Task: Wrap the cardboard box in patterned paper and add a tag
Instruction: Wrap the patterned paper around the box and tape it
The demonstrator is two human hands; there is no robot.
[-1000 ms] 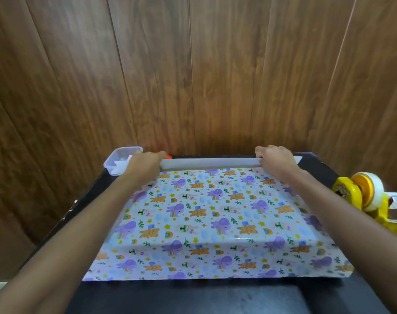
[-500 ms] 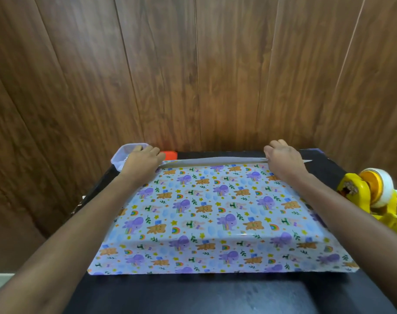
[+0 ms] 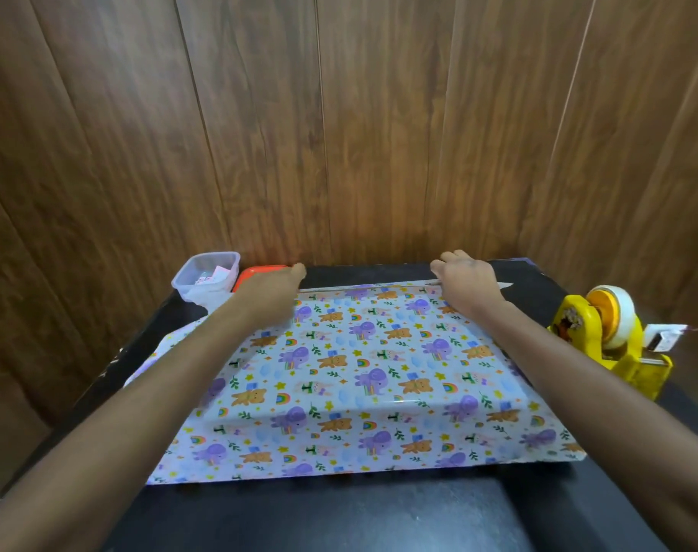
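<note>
The patterned paper (image 3: 379, 372), printed with purple elephants, bears and rainbows, lies across the middle of the black table (image 3: 339, 511), draped over a low raised shape; the cardboard box itself is hidden underneath. Taking the sheet as the dial, the left hand (image 3: 271, 290) is over its corner at 11 o'clock, blurred, so I cannot tell whether it grips the paper or only touches it. The right hand (image 3: 465, 284) sits on the far edge at 1 o'clock, knuckles up and fingers bent down; whether it pinches or just presses cannot be told. A clear plastic tub (image 3: 206, 272) holding paper slips stands further out at 11 o'clock, an orange object (image 3: 256, 274) just beside it, and a yellow tape dispenser (image 3: 602, 336) stands at 3 o'clock
</note>
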